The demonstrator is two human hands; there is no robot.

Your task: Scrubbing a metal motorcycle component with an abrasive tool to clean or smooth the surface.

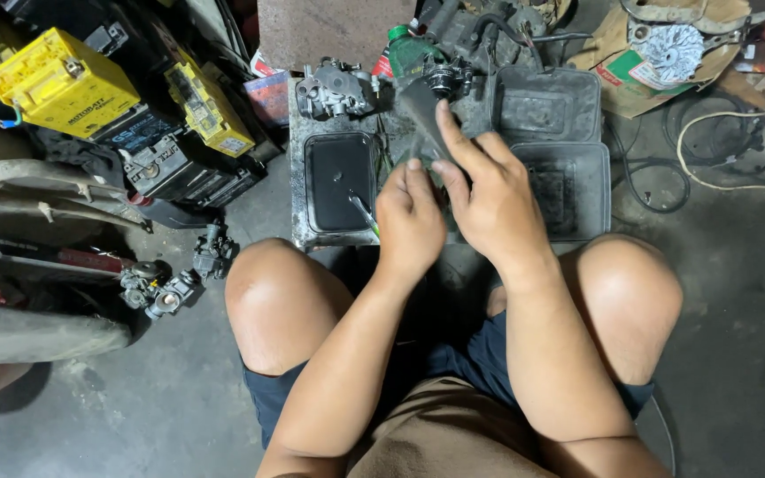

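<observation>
Grimy concrete floor (737, 265) of a cluttered workshop frames the scene as you squat over a low metal tray (298, 177), knees wide.

Your right hand (493, 199) has its fingers (456, 142) stretched along a dark grey part (418, 106), thumb pressing its near edge, so it is gripped flat rather than pinched. Your left hand (409, 221) is curled shut on a thin green-tipped tool (365, 214), whose tip points down and left toward the black pan (340, 181). The part sits above the middle of the tray, between that pan and two grey tubs (568, 150) on the right.

Judged from this grip, steady work would come from keeping the right palm low and braced, and bringing the tool in with short strokes, wrist resting on the other hand. What the tool does to the part cannot be made out; the hands hide the contact.

Room is tight. A carburettor (336, 88) stands just beyond the pan, a green bottle (405, 49) and engine pieces (480, 35) crowd the far edge, and the tubs' rims lie just beside your right knuckles. Left of you, yellow batteries (59, 80), another carburettor (212, 252) and small fittings (157, 288) line the floor; cables (719, 133) loop at the right. The freest space is toward your lap, between the knees.
</observation>
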